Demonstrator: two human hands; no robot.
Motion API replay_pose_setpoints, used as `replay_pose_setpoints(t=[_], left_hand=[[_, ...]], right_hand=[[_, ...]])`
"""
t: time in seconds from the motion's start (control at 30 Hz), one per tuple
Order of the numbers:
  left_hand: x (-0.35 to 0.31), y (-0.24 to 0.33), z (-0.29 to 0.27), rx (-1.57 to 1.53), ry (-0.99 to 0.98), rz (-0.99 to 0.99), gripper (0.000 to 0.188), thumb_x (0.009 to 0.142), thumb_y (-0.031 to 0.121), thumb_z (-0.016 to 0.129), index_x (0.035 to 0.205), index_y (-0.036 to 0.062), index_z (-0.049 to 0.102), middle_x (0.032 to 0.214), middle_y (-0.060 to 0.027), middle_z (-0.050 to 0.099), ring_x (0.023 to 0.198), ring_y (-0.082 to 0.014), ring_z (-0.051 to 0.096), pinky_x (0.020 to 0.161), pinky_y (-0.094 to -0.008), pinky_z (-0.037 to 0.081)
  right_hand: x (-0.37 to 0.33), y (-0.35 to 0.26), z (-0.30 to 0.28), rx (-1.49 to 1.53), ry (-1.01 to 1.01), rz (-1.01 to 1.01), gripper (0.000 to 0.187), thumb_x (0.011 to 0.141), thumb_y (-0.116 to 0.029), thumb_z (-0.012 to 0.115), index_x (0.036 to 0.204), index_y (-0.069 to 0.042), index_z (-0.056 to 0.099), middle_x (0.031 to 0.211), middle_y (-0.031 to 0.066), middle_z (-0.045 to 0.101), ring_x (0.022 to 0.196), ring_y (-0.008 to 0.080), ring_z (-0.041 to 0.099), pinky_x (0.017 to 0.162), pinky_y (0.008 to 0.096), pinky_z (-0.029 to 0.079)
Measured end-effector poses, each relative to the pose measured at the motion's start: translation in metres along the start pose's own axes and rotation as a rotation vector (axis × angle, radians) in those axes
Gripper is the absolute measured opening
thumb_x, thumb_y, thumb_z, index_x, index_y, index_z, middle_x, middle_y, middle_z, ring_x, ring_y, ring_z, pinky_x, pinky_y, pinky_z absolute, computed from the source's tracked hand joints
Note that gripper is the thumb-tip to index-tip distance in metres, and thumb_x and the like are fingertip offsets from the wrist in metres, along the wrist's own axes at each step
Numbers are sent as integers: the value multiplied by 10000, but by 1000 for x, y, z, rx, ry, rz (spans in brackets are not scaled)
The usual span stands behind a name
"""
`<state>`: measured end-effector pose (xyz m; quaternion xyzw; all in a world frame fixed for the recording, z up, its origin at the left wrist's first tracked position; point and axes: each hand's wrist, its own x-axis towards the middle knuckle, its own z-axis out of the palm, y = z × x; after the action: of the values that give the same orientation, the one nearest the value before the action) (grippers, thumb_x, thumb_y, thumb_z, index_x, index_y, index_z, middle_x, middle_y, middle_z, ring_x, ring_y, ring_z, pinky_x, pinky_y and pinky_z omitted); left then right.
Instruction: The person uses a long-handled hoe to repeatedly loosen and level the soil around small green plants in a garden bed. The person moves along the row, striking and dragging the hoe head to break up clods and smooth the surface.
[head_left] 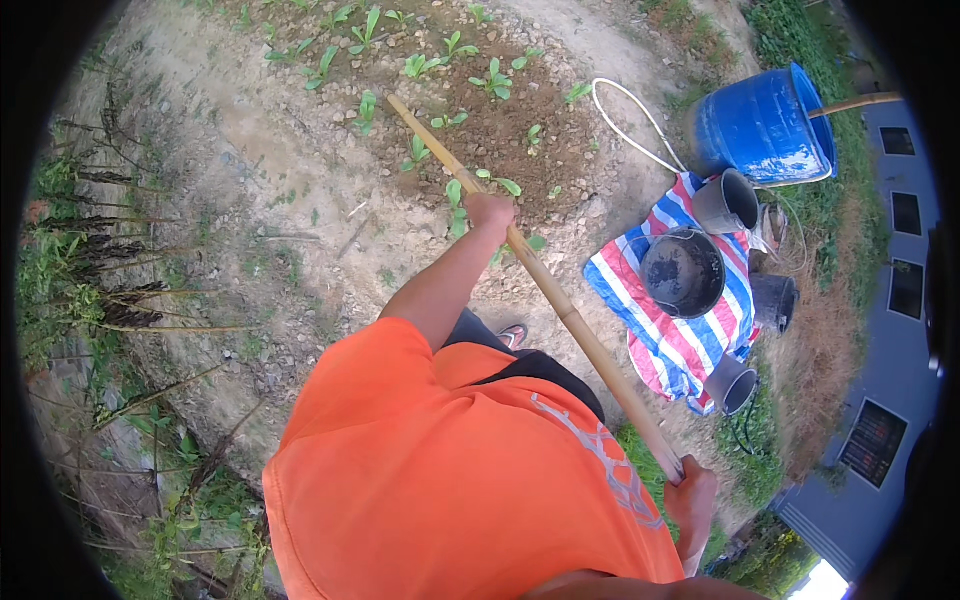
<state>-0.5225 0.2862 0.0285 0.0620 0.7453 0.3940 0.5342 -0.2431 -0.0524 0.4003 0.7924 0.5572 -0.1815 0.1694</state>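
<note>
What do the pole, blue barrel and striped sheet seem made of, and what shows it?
Pole: probably bamboo, smooth and tan, with ringed joints.
Blue barrel: likely plastic, faintly glossy, with pale scuffs; painted metal is possible.
Striped sheet: perhaps woven plastic, matt; its creases suggest something thin, though cloth could look similar.

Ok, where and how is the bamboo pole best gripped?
Likely from the body side, two hands well apart around the shaft of the bamboo pole: it is long, slim and round, slanting past the orange shirt toward the seedlings. The left hand grips partway along, the right hand at the near end of its visible length, a spread that should steady it.
</note>
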Motion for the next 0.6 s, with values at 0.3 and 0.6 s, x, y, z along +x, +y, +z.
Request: replay_pose_setpoints(t=[0.3,0.6], left_hand=[[-14,-79,9,-12,95,10,171,817,1,605,916,-28,468,773,-149,575,574,-267,598,470,-388,483],[-26,-35,-24,-33,-99,-77,175,854,56,598,942,-9,460,819,-141,564,608,-250,589,462,-404,476]], right_hand=[[-37,19,-26,-100,35,18,80,627,9,560,680,-25,510,598,240,553,610,472,563,594,555,429],[-54,1,-8,-59,60,45,79,622,9,556,664,-21,495,603,257,546,650,482,563,601,563,419]])
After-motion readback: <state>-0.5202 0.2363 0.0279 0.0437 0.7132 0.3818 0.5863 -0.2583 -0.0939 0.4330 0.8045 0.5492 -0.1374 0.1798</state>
